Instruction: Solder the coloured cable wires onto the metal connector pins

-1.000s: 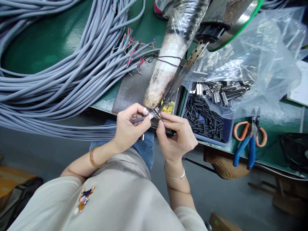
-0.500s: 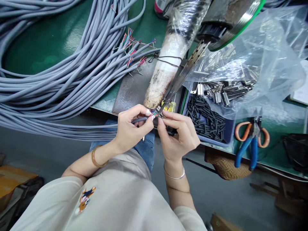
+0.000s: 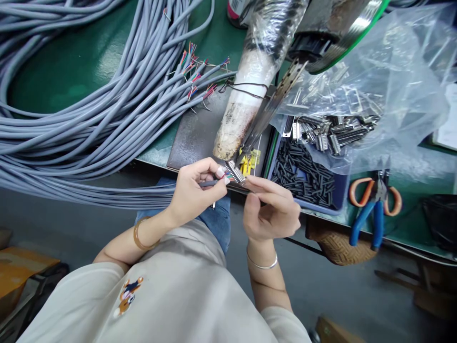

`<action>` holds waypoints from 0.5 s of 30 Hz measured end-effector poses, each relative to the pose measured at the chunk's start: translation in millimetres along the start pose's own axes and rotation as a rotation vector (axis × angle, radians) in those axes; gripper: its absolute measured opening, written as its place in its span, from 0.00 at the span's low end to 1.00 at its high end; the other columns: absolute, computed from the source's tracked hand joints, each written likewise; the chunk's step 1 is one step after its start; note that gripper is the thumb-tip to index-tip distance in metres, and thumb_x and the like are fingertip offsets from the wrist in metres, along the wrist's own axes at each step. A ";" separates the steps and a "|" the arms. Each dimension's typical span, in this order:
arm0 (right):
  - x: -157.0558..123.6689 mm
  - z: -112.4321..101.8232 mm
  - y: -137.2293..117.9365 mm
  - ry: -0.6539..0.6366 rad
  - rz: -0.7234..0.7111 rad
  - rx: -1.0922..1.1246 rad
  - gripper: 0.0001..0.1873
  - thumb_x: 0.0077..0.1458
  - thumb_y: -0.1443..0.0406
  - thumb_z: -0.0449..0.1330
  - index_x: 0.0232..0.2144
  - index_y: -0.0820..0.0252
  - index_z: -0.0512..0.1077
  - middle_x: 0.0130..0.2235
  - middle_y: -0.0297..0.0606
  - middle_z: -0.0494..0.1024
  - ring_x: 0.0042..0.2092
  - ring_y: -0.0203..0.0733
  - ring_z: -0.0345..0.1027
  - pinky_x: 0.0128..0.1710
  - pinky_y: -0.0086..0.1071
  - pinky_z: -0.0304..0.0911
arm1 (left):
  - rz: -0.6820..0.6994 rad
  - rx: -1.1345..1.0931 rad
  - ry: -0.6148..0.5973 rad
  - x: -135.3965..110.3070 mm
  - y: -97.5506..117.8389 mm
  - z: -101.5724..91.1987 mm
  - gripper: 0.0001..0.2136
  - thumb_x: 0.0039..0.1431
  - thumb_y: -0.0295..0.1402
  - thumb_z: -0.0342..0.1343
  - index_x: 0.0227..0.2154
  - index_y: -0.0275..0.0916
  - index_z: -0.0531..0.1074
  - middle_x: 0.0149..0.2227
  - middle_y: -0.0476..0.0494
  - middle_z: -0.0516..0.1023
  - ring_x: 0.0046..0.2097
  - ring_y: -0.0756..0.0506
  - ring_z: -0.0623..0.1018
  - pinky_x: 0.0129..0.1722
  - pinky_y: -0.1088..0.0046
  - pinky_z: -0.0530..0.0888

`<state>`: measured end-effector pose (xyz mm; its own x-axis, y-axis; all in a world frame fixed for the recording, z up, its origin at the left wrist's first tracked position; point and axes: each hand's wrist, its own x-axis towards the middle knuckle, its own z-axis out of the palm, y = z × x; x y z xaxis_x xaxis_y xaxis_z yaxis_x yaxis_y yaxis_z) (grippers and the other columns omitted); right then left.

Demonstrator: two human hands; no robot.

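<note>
My left hand [image 3: 198,188] is closed, thumb and fingers pinching the end of a grey cable [image 3: 208,183] where its thin coloured wires [image 3: 228,177] come out. A metal multi-pin connector [image 3: 234,171] sits at those wires, tilted, just right of the fingertips. My right hand [image 3: 273,207] is open, its thumb apart from the fingers. The extended fingertips are at the connector's right end; whether they touch it I cannot tell. Just above the connector, the soldering iron [image 3: 273,105] points down with its perforated metal barrel, beside a white plastic-wrapped tube [image 3: 244,100].
Many grey cables [image 3: 89,128] with stripped ends cover the left side. A blue tray [image 3: 330,209] of short black sleeves [image 3: 303,174] stands right, with loose connectors [image 3: 332,133] and a clear plastic bag [image 3: 403,85] above it. Cutters [image 3: 378,205] lie near the bench edge. A green-rimmed spool [image 3: 342,33] is above.
My right hand has moved right and its thumb has come away from the connector, which is now more exposed. The left hand keeps its pinch on the cable.
</note>
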<state>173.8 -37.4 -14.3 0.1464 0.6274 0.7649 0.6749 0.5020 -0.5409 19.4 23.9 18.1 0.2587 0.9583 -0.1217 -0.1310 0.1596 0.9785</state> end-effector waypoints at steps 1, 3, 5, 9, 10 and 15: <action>-2.6 -2.2 2.1 0.010 -0.025 0.059 0.07 0.62 0.71 0.63 0.40 0.55 0.71 0.50 0.39 0.85 0.39 0.40 0.84 0.33 0.32 0.80 | -0.066 -0.056 -0.053 0.2 2.5 -2.3 0.10 0.48 0.31 0.68 0.25 0.37 0.71 0.23 0.52 0.73 0.23 0.56 0.67 0.21 0.82 0.64; -6.3 -5.4 4.0 -0.021 -0.072 0.120 0.06 0.62 0.71 0.62 0.38 0.55 0.70 0.54 0.42 0.84 0.38 0.40 0.84 0.30 0.31 0.78 | -0.211 -0.178 -0.204 0.6 7.2 -8.1 0.14 0.47 0.35 0.71 0.26 0.37 0.71 0.22 0.52 0.73 0.20 0.57 0.64 0.18 0.81 0.62; -7.1 -6.3 1.1 -0.089 -0.063 0.083 0.06 0.62 0.70 0.63 0.36 0.55 0.70 0.52 0.42 0.85 0.38 0.40 0.84 0.29 0.29 0.76 | -0.339 -0.254 -0.358 0.1 10.4 -13.8 0.17 0.47 0.39 0.74 0.26 0.37 0.71 0.22 0.51 0.75 0.17 0.58 0.62 0.15 0.81 0.58; 0.6 -1.7 -16.2 -0.119 0.022 -0.024 0.06 0.61 0.69 0.64 0.36 0.53 0.70 0.35 0.32 0.85 0.28 0.34 0.77 0.28 0.27 0.69 | -0.334 -0.237 -0.381 -6.3 9.4 -21.2 0.18 0.48 0.42 0.74 0.31 0.38 0.71 0.24 0.52 0.77 0.16 0.58 0.65 0.13 0.82 0.59; 3.6 -0.1 -21.0 -0.107 0.067 -0.033 0.06 0.61 0.69 0.64 0.35 0.54 0.70 0.31 0.29 0.83 0.25 0.32 0.72 0.26 0.27 0.66 | -0.288 -0.227 -0.335 -8.8 7.9 -22.4 0.19 0.48 0.41 0.75 0.33 0.39 0.72 0.25 0.53 0.78 0.17 0.58 0.67 0.14 0.82 0.62; 17.8 3.6 -31.7 -0.117 0.459 0.109 0.10 0.64 0.63 0.62 0.31 0.54 0.65 0.23 0.23 0.67 0.21 0.28 0.58 0.20 0.25 0.55 | 0.038 -0.124 -0.242 -21.1 -0.4 -27.9 0.12 0.54 0.38 0.72 0.33 0.38 0.78 0.31 0.48 0.82 0.26 0.54 0.77 0.24 0.81 0.74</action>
<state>152.4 -40.0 15.2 0.3246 0.8584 0.3972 0.4787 0.2131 -0.8517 -12.7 10.2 15.6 0.4704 0.8820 -0.0273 -0.2576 0.1669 0.9517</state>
